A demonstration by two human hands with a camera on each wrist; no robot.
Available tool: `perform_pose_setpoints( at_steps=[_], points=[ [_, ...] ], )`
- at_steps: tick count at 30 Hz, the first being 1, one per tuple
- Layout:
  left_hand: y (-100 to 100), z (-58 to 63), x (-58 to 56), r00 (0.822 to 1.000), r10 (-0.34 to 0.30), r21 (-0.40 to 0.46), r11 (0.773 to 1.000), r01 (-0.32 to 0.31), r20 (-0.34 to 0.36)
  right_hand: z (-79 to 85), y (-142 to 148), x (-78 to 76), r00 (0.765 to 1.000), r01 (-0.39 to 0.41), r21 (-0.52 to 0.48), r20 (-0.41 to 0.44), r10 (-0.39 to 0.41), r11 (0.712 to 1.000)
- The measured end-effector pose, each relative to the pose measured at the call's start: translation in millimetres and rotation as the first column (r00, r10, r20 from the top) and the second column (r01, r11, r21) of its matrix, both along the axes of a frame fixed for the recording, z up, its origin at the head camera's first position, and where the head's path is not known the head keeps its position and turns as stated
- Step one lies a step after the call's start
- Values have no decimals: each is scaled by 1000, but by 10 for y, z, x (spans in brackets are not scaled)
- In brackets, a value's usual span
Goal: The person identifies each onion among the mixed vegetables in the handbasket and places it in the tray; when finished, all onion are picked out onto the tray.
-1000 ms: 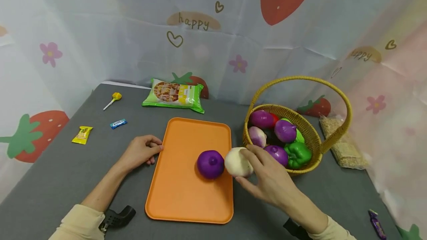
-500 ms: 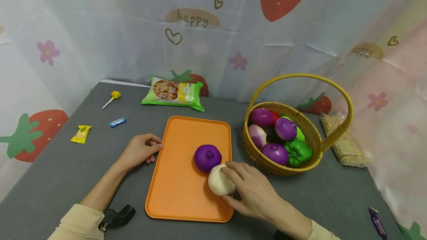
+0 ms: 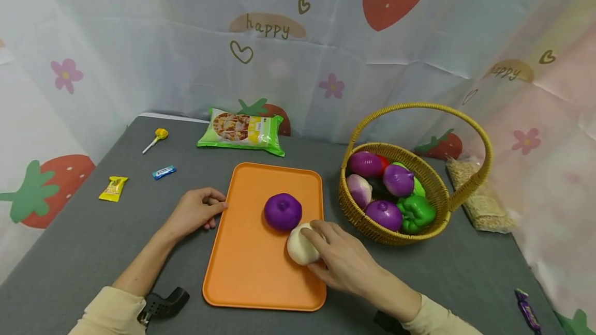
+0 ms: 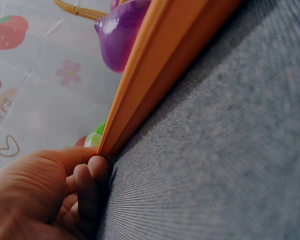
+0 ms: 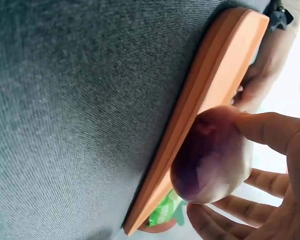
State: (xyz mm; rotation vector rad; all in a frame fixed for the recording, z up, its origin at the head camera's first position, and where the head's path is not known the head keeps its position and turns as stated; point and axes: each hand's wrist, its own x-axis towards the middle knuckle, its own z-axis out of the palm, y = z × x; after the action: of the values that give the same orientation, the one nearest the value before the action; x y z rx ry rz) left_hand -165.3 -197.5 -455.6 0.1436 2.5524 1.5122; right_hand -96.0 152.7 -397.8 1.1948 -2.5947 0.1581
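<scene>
On the orange tray sits a purple onion, right of the middle. My right hand grips a round turnip, cream on top, just in front of the onion over the tray's right side. In the right wrist view the turnip shows a purple side, with thumb and fingers spread around it. My left hand pinches the tray's left rim; in the left wrist view its thumb and a finger meet at the rim's edge.
A wicker basket with a tall handle holds several vegetables, including a green bell pepper. Behind the tray lies a green snack bag. A lollipop and small candies lie left; a bag of grains lies right.
My right hand has brought the turnip from beside the basket leftward onto the tray area. The purple onion has shifted up and left on the tray. My left hand stays at the rim.
</scene>
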Motion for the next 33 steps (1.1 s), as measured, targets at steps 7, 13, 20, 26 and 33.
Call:
perform_pose_setpoints(
  at_steps=[7, 13, 20, 26, 33],
  points=[
    [-8, 13, 1, 1000, 1, -6, 1000, -1, -6, -14, -24, -30, 1000, -1, -1, 9, 1, 1000],
    [-4, 37, 17, 1000, 0, -2, 1000, 0, -11, -32, -50, -48, 999, 12, -9, 52, -12, 1000],
    [5, 58, 21, 1000, 0, 2, 1000, 0, -5, -28, -39, -51, 999, 19, 9, 45, -20, 1000],
    [11, 63, 21, 1000, 4, 2, 1000, -4, -1, -9, -38, -46, 1000, 17, 23, 25, -18, 1000],
    [5, 54, 19, 1000, 1, 6, 1000, -1, -3, 56, -31, -53, 1000, 20, 4, -19, -20, 1000]
  ],
)
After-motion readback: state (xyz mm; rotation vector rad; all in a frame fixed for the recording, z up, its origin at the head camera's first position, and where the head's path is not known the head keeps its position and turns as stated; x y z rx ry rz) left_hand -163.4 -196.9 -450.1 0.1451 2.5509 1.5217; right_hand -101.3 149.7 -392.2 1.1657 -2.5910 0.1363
